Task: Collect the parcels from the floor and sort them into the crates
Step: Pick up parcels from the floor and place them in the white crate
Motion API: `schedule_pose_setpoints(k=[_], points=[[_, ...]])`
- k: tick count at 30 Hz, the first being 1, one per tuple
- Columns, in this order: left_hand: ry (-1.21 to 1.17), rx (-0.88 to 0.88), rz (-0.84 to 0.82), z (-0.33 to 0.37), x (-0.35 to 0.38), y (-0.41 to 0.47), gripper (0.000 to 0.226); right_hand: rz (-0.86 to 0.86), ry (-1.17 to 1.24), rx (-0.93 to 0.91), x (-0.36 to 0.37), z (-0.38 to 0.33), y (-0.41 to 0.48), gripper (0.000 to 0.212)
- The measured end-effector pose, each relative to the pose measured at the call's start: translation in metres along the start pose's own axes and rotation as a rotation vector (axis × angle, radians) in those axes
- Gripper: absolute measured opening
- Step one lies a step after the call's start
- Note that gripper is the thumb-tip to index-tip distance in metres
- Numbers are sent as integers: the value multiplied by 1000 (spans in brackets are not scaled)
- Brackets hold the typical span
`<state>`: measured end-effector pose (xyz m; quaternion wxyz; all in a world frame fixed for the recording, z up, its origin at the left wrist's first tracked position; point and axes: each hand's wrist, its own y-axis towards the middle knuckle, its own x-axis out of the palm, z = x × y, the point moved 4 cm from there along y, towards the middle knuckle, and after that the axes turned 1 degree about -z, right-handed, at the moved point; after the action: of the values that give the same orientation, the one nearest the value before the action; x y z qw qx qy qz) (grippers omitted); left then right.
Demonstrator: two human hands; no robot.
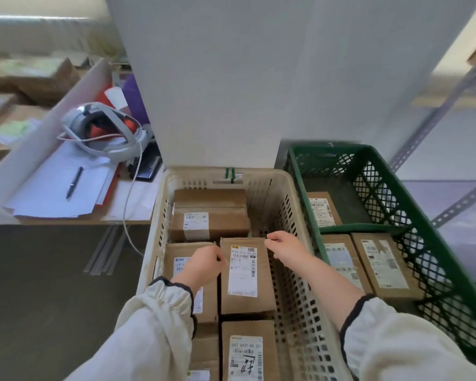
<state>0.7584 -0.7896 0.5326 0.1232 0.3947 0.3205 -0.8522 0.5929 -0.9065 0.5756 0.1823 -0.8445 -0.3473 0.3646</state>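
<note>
A beige plastic crate (198,176) in front of me holds several brown cardboard parcels with white labels. One labelled parcel (243,273) lies in the crate's middle. My left hand (204,266) curls its fingers over that parcel's left edge. My right hand (282,247) pinches the parcel at its far right corner. Another parcel (209,215) lies at the crate's far end, one (245,350) near me, and one (182,254) partly under my left hand. To the right stands a green crate (341,148) with three parcels (382,262).
A low desk at left carries white papers (52,193), a pen (74,182) and a white headset (105,133) with a cable. A white pillar (217,78) rises behind the crates. Slotted metal shelving (451,105) stands at right. Dark floor (52,284) lies at left.
</note>
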Motion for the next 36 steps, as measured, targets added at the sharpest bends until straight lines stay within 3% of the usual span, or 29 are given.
schedule_pose_setpoints(k=[10, 14, 20, 28, 32, 36], points=[[-89, 33, 15, 13, -75, -60, 17, -106, -12, -110, -5, -78, -67, 32], [-191, -14, 140, -4, -99, -100, 19, -171, -95, -229, 13, -99, -80, 29], [-340, -180, 329, -65, -120, -203, 13, -404, -295, -395, 85, -137, -117, 21], [-590, -578, 679, -171, -67, -414, 10, -747, -542, -638, 254, -151, -257, 24], [-729, -743, 846, -212, -6, -545, 5, -920, -685, -745, 331, -126, -358, 13], [-846, -934, 951, -234, 80, -684, 8, -1098, -792, -810, 398, -79, -471, 16]])
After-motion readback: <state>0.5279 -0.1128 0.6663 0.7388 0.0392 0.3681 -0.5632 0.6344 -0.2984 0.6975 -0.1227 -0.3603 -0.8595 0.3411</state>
